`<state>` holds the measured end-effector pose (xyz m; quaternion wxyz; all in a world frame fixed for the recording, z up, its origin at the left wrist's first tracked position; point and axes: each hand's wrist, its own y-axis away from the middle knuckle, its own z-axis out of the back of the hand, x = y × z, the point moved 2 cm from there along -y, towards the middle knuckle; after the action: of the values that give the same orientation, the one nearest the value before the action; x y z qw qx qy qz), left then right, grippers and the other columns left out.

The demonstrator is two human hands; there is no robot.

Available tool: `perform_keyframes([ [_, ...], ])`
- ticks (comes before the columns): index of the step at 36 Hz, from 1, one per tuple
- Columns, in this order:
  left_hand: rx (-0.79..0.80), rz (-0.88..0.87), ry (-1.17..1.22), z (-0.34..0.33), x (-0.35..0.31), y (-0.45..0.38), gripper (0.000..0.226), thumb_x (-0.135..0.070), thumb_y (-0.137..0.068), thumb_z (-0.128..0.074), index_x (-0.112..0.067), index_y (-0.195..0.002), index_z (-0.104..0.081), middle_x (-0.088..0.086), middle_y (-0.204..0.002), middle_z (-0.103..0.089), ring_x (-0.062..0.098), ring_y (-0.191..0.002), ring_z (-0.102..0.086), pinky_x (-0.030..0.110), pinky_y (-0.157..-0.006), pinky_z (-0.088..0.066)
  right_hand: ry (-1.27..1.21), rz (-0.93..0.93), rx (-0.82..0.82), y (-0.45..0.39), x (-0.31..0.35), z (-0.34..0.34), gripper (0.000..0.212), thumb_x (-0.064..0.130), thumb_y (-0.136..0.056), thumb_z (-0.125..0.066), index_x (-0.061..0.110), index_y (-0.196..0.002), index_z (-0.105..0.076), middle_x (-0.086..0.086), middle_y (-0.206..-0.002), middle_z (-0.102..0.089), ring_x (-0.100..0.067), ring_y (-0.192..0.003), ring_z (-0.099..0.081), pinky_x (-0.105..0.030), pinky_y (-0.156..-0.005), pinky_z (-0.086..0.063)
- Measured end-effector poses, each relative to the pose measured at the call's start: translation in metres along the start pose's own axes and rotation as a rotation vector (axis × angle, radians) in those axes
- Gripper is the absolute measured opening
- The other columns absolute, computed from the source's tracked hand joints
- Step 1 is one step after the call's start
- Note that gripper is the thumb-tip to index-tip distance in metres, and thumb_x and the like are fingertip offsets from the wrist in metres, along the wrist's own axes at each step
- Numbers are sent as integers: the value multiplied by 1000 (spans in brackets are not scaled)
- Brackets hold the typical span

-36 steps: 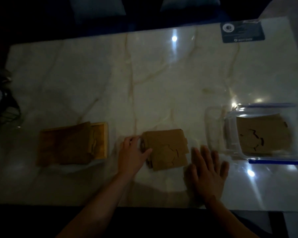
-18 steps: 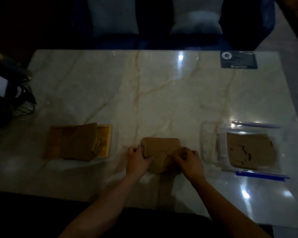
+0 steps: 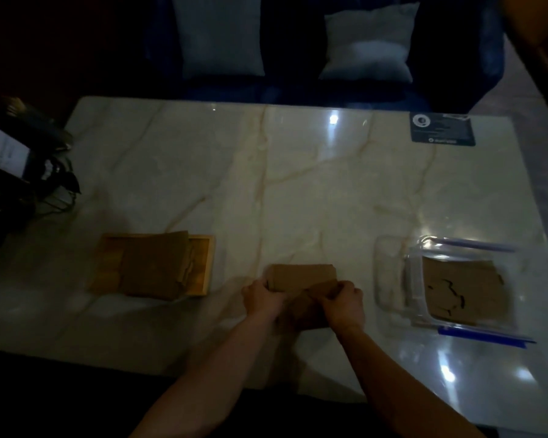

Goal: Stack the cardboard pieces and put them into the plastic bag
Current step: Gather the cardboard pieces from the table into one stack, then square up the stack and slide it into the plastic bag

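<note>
A stack of brown cardboard pieces [image 3: 302, 276] sits on the marble table near its front edge, at the centre. My left hand [image 3: 261, 298] grips the stack's left side and my right hand [image 3: 344, 300] grips its right side, with the near part of the stack tilted between them. To the right lies a clear plastic bag [image 3: 462, 286] with a blue zip strip, and flat cardboard pieces [image 3: 462, 290] show inside it. On the left a shallow wooden tray [image 3: 204, 267] holds more cardboard pieces [image 3: 154, 270].
A dark card [image 3: 442, 128] lies at the table's far right corner. Dark objects and cables [image 3: 29, 172] crowd the left edge. Blue seating with two pale cushions [image 3: 369, 47] stands behind the table.
My right hand came off the table and took hold of the stack's right side. Both hands now squeeze the stack together. The camera view has tilted up, showing the seating.
</note>
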<state>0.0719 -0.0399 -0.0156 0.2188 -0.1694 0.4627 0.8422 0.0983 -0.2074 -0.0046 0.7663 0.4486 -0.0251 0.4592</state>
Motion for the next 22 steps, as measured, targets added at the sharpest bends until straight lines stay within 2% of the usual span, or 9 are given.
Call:
perform_keyframes([
  [5,-2,50,127,0,7,-3,37,-5,-73,-74,-5,-105,-56,19,-115,-62,26,-97,-58,30,-74,-45,-75,-35,2,2,-3,1,62,29,-83,-75,6,-132,-44,-17,-136,-37,-39,-107,-56,-47,-94,-50],
  [8,19,48,181,5,10,-5,39,-1,-73,-74,-6,-106,-54,18,-115,-62,28,-104,-59,34,-82,-49,-184,-65,11,3,-8,0,66,25,-77,-81,6,-130,-45,-16,-134,-41,-37,-107,-57,-45,-93,-52],
  [10,84,23,257,9,10,-4,43,5,-71,-76,-8,-105,-54,19,-116,-63,32,-108,-61,46,-91,-53,-294,-54,23,4,-11,1,60,18,-74,-83,9,-121,-46,-16,-126,-51,-31,-100,-59,-40,-83,-54],
  [12,143,-18,310,15,10,-2,46,9,-70,-76,-10,-104,-50,19,-115,-62,35,-108,-61,53,-91,-53,-429,-51,63,6,-13,3,58,12,-74,-82,15,-114,-40,-14,-115,-59,-25,-90,-60,-34,-72,-52],
  [14,177,-86,313,21,9,1,47,8,-69,-77,-14,-99,-48,17,-113,-62,32,-103,-62,49,-86,-55,-505,-39,107,8,-14,7,59,10,-75,-81,17,-113,-37,-10,-108,-61,-24,-89,-62,-38,-75,-54],
  [16,184,-204,270,29,7,3,46,6,-67,-79,-21,-90,-49,14,-108,-65,23,-92,-64,37,-76,-57,-511,8,130,10,-14,13,58,9,-75,-81,20,-115,-40,-8,-105,-64,-21,-89,-64,-40,-79,-56],
  [18,188,-311,217,36,4,7,45,2,-67,-81,-25,-84,-49,10,-100,-67,16,-84,-63,24,-66,-53,-438,114,111,14,-12,20,55,12,-75,-81,24,-117,-48,-3,-104,-67,-16,-88,-66,-34,-77,-56],
  [20,187,-388,186,41,3,12,43,-1,-67,-80,-25,-81,-48,6,-91,-64,18,-83,-61,30,-70,-50,-321,252,53,20,-10,27,45,17,-74,-81,31,-111,-60,7,-97,-70,-11,-86,-67,-25,-72,-53],
  [22,165,-466,169,42,2,17,42,2,-67,-78,-24,-76,-46,4,-82,-60,18,-78,-56,30,-70,-47,-247,365,-8,23,-11,32,37,15,-74,-81,40,-96,-64,10,-90,-70,-10,-88,-66,-24,-71,-51],
])
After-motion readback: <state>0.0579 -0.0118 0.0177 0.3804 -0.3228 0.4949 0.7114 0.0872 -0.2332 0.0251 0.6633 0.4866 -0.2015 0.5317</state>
